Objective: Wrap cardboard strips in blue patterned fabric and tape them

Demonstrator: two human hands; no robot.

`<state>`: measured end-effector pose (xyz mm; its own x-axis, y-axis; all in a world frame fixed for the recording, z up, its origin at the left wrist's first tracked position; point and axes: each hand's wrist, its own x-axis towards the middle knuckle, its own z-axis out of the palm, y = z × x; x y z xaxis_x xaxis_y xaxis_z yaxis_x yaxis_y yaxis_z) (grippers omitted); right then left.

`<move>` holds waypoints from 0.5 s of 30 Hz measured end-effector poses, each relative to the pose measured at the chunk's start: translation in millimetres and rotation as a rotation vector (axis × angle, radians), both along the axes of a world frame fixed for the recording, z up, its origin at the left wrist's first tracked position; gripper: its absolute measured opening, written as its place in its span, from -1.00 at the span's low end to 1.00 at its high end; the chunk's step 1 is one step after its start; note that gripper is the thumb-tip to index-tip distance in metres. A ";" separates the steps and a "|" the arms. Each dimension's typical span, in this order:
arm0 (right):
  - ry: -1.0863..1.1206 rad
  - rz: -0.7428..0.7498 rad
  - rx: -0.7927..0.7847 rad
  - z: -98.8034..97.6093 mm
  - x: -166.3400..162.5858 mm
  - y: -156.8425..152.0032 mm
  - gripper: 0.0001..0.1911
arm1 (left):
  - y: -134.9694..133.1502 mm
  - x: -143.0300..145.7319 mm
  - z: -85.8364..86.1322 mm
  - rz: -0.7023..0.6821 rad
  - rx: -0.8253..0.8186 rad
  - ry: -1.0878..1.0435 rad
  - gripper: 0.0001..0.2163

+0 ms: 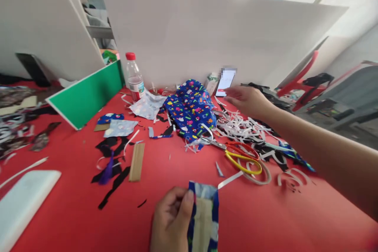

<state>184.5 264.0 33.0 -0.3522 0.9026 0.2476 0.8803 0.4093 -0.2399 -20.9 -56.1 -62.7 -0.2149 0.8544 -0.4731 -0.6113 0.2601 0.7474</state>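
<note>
At the left of the red table [265, 220], a green board [88, 96] stands on edge; beside it lie dark scraps [115, 185], a purple tassel [108, 170] and a loose tan strip [136, 162], which a stray wrist could sweep aside. Low at centre, the left hand [174, 220] pinches one edge of a blue-bordered piece [215, 220], fabric folded round a tan backing [203, 220]. Finding: the opposite fold is unsupported, so it could lift, or the backing slip askew. Farther back, patterned cloth [190, 108] has the scissors [221, 146] at its edge; a tug could drag them along. To the right, a phone [226, 82] leans against the white panel [183, 35]; the right hand [246, 100] hovers there, fingers loosely extended, holding nothing I can see, contact undetermined. Too firm a push could topple the phone, and a dropped forearm could scatter the white shreds [242, 128]
</note>
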 end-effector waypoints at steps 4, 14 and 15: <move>-0.221 0.205 -0.116 7.7 -58.8 -40.4 -0.69 | 2.0 3.0 -4.7 -0.011 0.122 0.004 -0.47; -0.635 0.248 -0.332 23.4 -106.7 -68.6 -0.66 | 0.6 0.8 1.3 0.084 0.138 -0.097 -0.51; -0.662 0.227 -0.369 22.0 -97.0 -68.0 -0.62 | 2.2 0.3 2.7 0.113 0.117 -0.142 -0.50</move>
<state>87.5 196.0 55.0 -0.5071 0.7737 -0.3797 0.7917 0.5923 0.1495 -20.6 -54.0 -60.0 -0.2507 0.8797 -0.4040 -0.7329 0.1002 0.6729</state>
